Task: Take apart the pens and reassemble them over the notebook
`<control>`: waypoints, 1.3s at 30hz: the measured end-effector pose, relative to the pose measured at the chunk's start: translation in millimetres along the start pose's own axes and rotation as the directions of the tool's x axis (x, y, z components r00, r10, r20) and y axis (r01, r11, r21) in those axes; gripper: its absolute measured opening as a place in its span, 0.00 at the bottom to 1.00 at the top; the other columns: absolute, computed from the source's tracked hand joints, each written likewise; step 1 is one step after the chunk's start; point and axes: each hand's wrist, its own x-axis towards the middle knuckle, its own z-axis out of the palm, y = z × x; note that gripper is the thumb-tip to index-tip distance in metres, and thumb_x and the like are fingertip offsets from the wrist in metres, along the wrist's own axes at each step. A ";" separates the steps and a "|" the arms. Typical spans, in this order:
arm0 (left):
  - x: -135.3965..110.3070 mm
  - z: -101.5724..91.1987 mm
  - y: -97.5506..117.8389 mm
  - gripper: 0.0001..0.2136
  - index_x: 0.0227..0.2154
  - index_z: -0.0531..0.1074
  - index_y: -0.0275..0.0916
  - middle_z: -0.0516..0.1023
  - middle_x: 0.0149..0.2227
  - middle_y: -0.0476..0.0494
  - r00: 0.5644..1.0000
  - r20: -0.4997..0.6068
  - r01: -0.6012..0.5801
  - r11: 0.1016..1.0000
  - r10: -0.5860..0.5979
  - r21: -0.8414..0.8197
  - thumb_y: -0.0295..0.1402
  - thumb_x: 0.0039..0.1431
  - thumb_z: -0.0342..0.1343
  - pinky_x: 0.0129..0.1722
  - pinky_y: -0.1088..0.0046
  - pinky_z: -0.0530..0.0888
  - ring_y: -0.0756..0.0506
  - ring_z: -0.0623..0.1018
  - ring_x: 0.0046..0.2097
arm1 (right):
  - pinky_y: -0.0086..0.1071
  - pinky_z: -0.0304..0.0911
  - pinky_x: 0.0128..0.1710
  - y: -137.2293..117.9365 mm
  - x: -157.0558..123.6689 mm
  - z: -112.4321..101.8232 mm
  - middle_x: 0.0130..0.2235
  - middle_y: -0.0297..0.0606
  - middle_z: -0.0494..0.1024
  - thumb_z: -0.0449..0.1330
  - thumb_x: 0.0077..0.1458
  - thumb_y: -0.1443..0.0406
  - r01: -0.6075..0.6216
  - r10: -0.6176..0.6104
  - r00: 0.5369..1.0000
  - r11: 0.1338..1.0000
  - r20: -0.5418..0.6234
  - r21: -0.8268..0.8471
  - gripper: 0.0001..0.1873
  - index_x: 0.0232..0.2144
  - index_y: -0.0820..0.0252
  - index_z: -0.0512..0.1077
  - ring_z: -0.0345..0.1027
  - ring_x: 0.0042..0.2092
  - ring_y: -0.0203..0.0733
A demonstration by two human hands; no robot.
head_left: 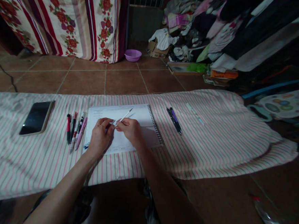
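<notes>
A spiral-bound notebook [145, 134] lies open on the striped cloth, its wire binding on the right. Over its page, my right hand [130, 128] pinches a thin white pen [125, 115], which slants up to the right with its dark end raised. My left hand [102, 132] is just left of it, fingers curled and fingertips close together by the pen's lower end. Whatever those fingertips hold is too small to make out. Left of the notebook lie several pens [75, 130] side by side. To its right are a black and purple pair of pens [174, 120] and a pale pen [194, 113].
A phone [36, 118] lies at the left on the striped cloth [227, 138]. Beyond, on the tiled floor, are a purple basin [133, 55], a flowered curtain [69, 17] and heaped clothes [186, 26]. A red-and-clear object [270, 219] lies at the lower right.
</notes>
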 end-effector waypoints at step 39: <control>-18.0 -37.7 0.6 0.08 0.33 0.72 0.38 0.74 0.33 0.43 0.975 0.205 -0.054 0.806 -0.085 0.590 0.32 0.57 0.48 0.36 0.67 0.68 0.41 0.73 0.38 | 0.25 0.68 0.29 -2.1 0.2 3.0 0.27 0.36 0.80 0.56 0.49 0.66 -0.008 0.008 1.000 0.995 0.004 -0.100 0.08 0.24 0.62 0.73 0.75 0.29 0.37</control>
